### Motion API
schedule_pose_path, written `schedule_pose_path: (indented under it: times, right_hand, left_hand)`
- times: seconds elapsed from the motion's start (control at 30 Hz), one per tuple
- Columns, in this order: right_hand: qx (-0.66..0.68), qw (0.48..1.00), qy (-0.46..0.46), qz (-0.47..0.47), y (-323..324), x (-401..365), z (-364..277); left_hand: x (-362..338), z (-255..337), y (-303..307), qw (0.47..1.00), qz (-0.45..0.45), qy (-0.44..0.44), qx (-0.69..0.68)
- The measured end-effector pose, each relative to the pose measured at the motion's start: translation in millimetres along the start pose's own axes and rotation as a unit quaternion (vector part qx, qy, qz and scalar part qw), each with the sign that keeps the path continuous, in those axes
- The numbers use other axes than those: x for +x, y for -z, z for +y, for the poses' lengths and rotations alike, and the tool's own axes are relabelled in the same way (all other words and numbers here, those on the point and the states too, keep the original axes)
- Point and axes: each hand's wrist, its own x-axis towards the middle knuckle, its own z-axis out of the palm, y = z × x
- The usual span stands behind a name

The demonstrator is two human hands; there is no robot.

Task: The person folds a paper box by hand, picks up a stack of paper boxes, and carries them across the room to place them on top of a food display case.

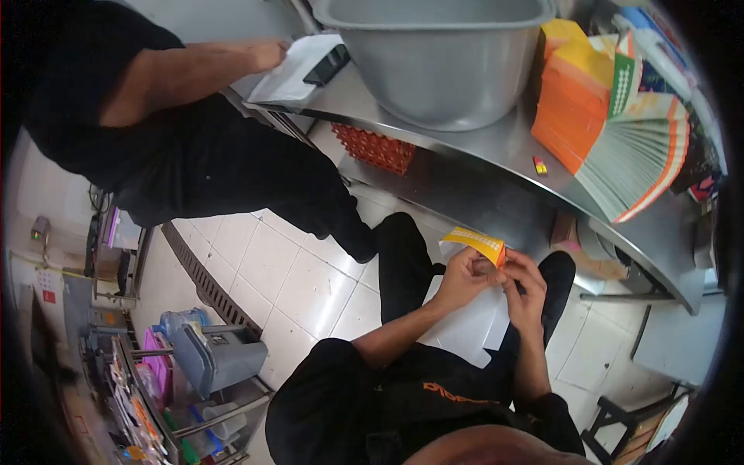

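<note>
Above my lap, my left hand is closed around the lower edge of a yellow and orange printed paper sleeve, which stands slightly curved. My right hand pinches the orange end of the same sleeve, its thumb and fingertips close to the left hand's fingers. Fingers partly hide how that end is folded. Below the hands, between my legs, is a white surface. Up on the metal table lies a fanned stack of similar orange, white and green paper sleeves.
A large grey tub stands on the metal table, near a small red and yellow packet. A red crate sits beneath. Another person's arm reaches toward white paper with a dark phone-like object. A grey bin stands left.
</note>
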Motion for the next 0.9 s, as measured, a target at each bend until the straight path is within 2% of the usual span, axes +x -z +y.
schedule_pose_path:
  times: [0.1,0.13,0.23,0.3,0.33,0.37,0.43,0.47,0.5,0.57,0.6,0.7,0.77,0.87,0.9]
  right_hand:
    - [-0.042,0.998,0.048,-0.012,-4,1,-2]
    - [-0.01,1.0,-0.002,-0.012,-6,-1,-4]
    - [0.011,0.999,-0.015,-0.043,12,-6,12]
    - [0.073,0.992,-0.074,0.068,16,-10,39]
    - [0.08,0.981,-0.146,0.104,24,-12,62]
    - [0.087,0.961,-0.224,0.137,27,-12,80]
    - [0.223,0.88,-0.413,0.079,29,-7,78]
    - [0.283,0.858,-0.428,0.024,26,-14,94]
    - [0.337,0.829,-0.444,-0.033,20,-14,95]
    - [0.368,0.847,-0.382,-0.048,6,-12,102]
    - [0.412,0.831,-0.373,-0.01,3,-14,105]
    - [0.252,0.922,-0.293,0.021,-2,-8,108]
    - [0.174,0.946,-0.27,0.041,0,-2,95]
    - [0.081,0.975,-0.202,0.044,7,-1,92]
    - [0.069,0.98,-0.18,0.05,12,0,76]
  left_hand:
    - [1,7,-2,1.0,0.002,-0.003,0.027]
    - [2,7,2,0.999,-0.008,0.002,0.034]
    - [2,4,10,1.0,-0.009,0.004,0.023]
    - [2,-19,31,0.997,0.008,0.013,0.082]
    - [3,-12,35,0.994,-0.025,-0.059,0.093]
    - [3,-9,43,0.983,-0.021,-0.013,0.184]
    - [2,-4,45,0.995,-0.057,-0.006,0.084]
    - [-1,4,39,0.988,-0.017,-0.029,0.151]
    - [-2,11,40,0.982,-0.04,-0.032,0.18]
    - [-7,26,45,0.978,-0.123,0.144,0.088]
    - [-7,24,49,0.975,-0.131,0.111,0.139]
    - [-13,12,53,0.951,-0.174,0.033,0.253]
    - [-14,18,53,0.928,-0.225,-0.006,0.297]
    - [-11,23,55,0.893,-0.294,0.045,0.339]
    - [-10,21,55,0.911,-0.258,0.056,0.317]
